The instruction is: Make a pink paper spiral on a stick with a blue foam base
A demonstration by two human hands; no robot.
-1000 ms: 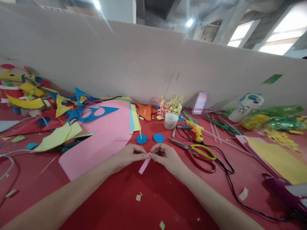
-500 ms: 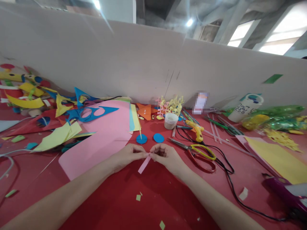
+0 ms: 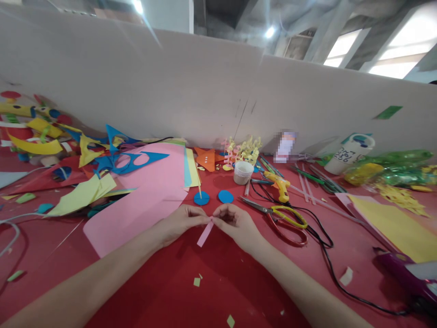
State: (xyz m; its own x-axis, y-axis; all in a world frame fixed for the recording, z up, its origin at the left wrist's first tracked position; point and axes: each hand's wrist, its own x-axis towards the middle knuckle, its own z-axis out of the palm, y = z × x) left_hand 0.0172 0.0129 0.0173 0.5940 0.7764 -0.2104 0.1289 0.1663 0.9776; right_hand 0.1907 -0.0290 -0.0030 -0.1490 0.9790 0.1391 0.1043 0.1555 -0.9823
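Between my two hands is a narrow pink paper strip [image 3: 205,235], its loose end hanging down toward me. My left hand [image 3: 184,223] pinches the upper end with thumb and forefinger. The fingertips of my right hand [image 3: 235,223] close on that same end, nearly touching the left ones; the fingers hide it. Just beyond the hands lie two blue paper discs, one on the left [image 3: 201,198] with a thin pale stick on it, and a plain one on the right [image 3: 226,197]. Scissors [image 3: 273,212] with yellow and red handles rest open beside my right hand.
A yellow glue gun [image 3: 280,187], its black cord [image 3: 327,255], and a small white cup [image 3: 243,172] are behind the scissors. Pink sheets [image 3: 136,218] and blue offcuts [image 3: 150,161] lie left. A purple tool [image 3: 406,278] is at right. A white partition [image 3: 170,86] rises behind.
The pink strip's loose end has shifted very slightly to the right. Both hands stay pinched together in almost the same place.
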